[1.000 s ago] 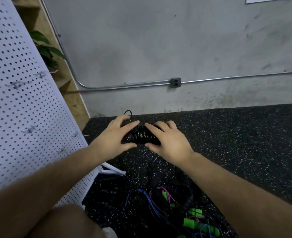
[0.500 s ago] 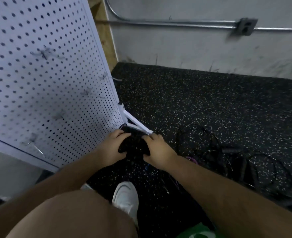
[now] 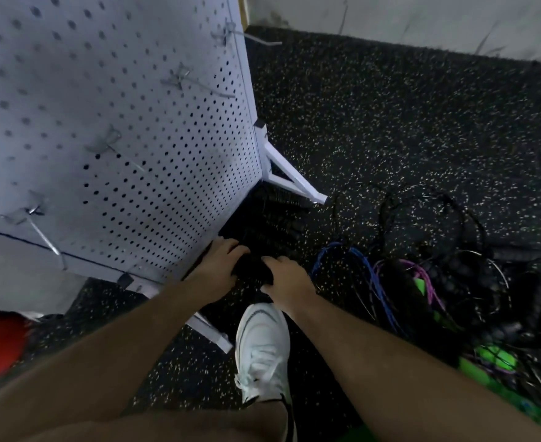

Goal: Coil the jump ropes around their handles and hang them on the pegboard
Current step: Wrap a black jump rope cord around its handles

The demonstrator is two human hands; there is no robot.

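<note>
Left hand [image 3: 221, 266] and right hand [image 3: 286, 279] are each gripping one end of a compact black coiled jump rope [image 3: 251, 266], fingers curled over it, just beside the bottom edge of the perforated white pegboard [image 3: 119, 122]. Surface detail is blurring out. Loose cords [image 3: 387, 282], blue, purple and black, are lying tangled on the speckled rubber floor [image 3: 390, 122].

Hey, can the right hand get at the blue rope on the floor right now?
Probably yes. The blue rope lies close beside the right hand, with nothing between them. But that hand and the left hand both hold the black rope bundle, so it must let go first.
</note>
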